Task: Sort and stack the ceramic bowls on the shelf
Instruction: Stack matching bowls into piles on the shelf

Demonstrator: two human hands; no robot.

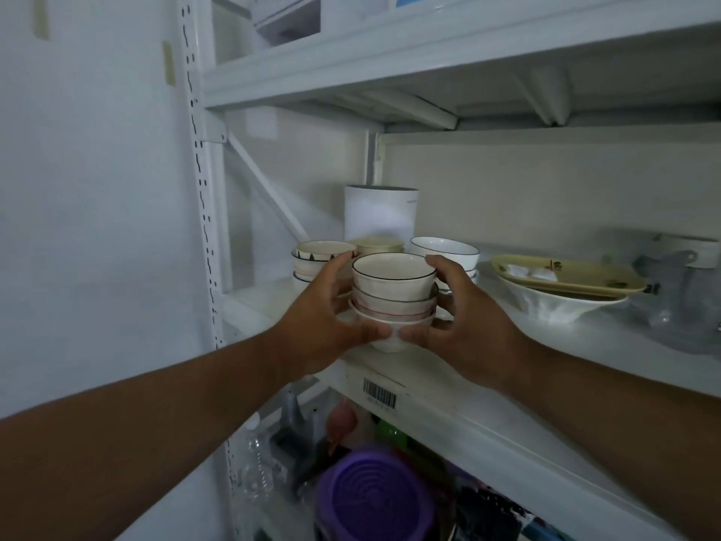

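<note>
A stack of small ceramic bowls (394, 302) is gripped from both sides near the front edge of the shelf (437, 388): the left hand (327, 318) is curled round its left side, the right hand (464, 322) round its right. Whether its base touches the shelf cannot be told. Judged as the stacking step; next, the stack should be set down level among the bowl stacks (320, 259) behind.

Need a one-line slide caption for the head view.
Both hands grip a bowl stack at the shelf edge.
</note>
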